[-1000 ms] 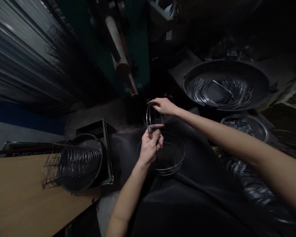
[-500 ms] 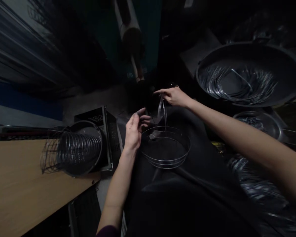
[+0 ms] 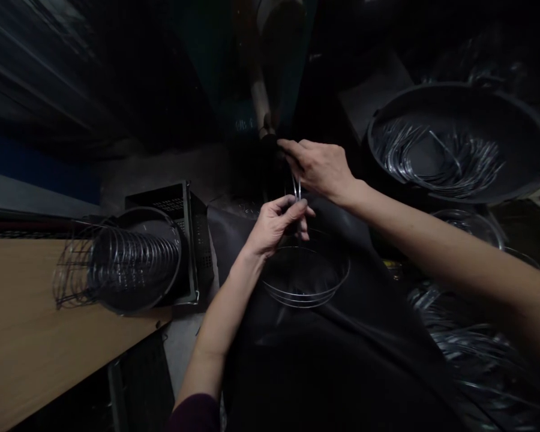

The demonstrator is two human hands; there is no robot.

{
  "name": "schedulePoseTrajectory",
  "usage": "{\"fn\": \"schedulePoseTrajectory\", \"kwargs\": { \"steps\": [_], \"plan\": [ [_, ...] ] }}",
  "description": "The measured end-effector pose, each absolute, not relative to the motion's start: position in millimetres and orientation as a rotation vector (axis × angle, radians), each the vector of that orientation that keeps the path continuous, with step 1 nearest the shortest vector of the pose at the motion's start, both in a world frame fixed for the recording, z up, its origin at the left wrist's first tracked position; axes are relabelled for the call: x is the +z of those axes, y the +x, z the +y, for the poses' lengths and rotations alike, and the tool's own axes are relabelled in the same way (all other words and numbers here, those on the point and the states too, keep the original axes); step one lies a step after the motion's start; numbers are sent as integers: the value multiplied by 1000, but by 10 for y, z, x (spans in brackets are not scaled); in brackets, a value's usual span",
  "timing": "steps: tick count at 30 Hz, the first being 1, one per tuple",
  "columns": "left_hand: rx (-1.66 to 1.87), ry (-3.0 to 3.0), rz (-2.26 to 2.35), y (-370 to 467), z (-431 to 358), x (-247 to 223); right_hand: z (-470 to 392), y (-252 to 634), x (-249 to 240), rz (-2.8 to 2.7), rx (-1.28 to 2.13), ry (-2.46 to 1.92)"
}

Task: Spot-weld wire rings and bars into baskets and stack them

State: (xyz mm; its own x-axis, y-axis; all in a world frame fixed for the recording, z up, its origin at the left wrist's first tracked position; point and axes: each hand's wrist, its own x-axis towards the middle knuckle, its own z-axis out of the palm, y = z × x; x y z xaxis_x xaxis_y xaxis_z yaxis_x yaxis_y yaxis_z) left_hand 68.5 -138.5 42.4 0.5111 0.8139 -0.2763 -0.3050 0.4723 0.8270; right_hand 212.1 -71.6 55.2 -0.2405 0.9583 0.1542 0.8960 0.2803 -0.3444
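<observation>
In the head view a round wire frame [image 3: 306, 294] of several thin metal hoops rests over the dark apron [image 3: 364, 348] on my lap. Above it stands a thin, shiny bent wire [image 3: 296, 185]. My right hand [image 3: 319, 168] is closed around the wire's upper end. Lower down, my left hand [image 3: 279, 225] pinches the same wire between thumb and fingers, just over the frame's far rim. The wire's lower end is hidden behind my left fingers, so whether it touches the frame cannot be seen.
On the left, a round basin [image 3: 180, 282] with stacked wire hoops [image 3: 135, 258] stands by a black plastic crate [image 3: 192, 240] and a wooden board [image 3: 22, 336]. A wide dark pan [image 3: 522, 162] with bundled wires [image 3: 432, 174] is at right. A machine rod [image 3: 260, 99] rises ahead.
My left hand has moved up and right, from open beside the wire to pinching it. My right hand has turned and closed more around the top. The view has shifted slightly.
</observation>
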Motion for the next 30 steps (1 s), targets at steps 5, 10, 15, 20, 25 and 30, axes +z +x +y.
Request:
{"fn": "schedulePoseTrajectory", "kwargs": {
  "steps": [5, 10, 15, 20, 25, 30],
  "plan": [
    [810, 828, 814, 353, -1339, 458, -687, 2213, 532, -2216, 356, -1725],
    [928, 667, 763, 248, -1356, 451, -767, 2151, 573, -2258, 444, -1742],
    [779, 699, 716, 502, -1321, 510, -1077, 2066, 747, -2167, 442, -1741],
    [747, 745, 690, 498, -1217, 536, -1622, 2118, 801, -1702, 1302, -1723],
    [744, 751, 691, 443, -1223, 504, -1882, 2166, 846, -1477, 1498, -1670],
    [763, 743, 730, 354, -1235, 494, -1882, 2408, 963, -1155, 1234, -1897]
  ]
}}
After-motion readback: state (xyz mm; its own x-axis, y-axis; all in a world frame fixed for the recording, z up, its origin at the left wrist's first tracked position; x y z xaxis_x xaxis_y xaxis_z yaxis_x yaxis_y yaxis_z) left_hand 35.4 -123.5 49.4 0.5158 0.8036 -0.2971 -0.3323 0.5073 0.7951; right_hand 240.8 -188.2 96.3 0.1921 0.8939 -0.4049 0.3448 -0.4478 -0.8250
